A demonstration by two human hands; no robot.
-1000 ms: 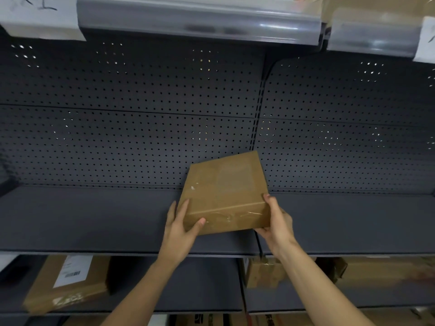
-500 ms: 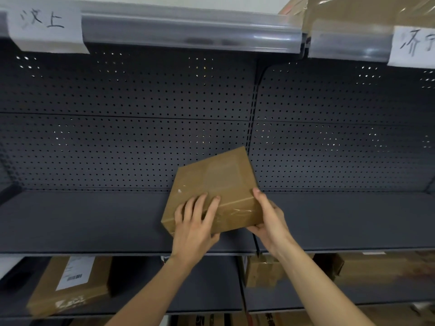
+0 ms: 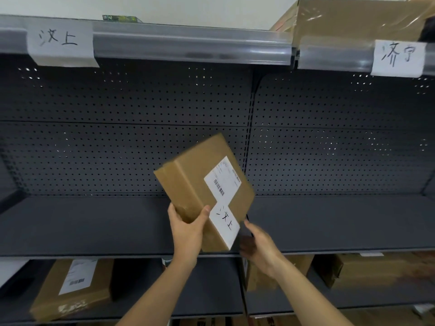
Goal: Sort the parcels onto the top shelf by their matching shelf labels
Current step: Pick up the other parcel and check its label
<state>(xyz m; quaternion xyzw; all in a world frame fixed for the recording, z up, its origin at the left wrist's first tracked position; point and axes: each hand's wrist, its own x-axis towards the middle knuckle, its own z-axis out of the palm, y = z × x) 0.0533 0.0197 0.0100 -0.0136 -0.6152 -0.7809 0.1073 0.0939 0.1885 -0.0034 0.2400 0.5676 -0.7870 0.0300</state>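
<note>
A brown cardboard parcel (image 3: pixel 193 182) is tilted up in front of the middle shelf, its face turned to me with a barcode sticker and a handwritten tag reading 汶上. My left hand (image 3: pixel 187 231) grips its lower left corner. My right hand (image 3: pixel 259 245) is at the parcel's lower right edge, fingers spread, barely touching it or just off it. On the top shelf's front rail hang two paper labels: 汶上 (image 3: pixel 60 43) at the left and 济宁 (image 3: pixel 397 58) at the right.
A taped brown box (image 3: pixel 353 20) sits on the top shelf above the 济宁 label. The dark middle shelf (image 3: pixel 82 227) is bare. On the lower shelf lie a labelled parcel (image 3: pixel 70 290) at the left and more boxes (image 3: pixel 367 269) at the right.
The parcel has been lifted and flipped, so its labelled face now shows. My left hand moved to its lower corner and my right hand came off its side. The view tilted up.
</note>
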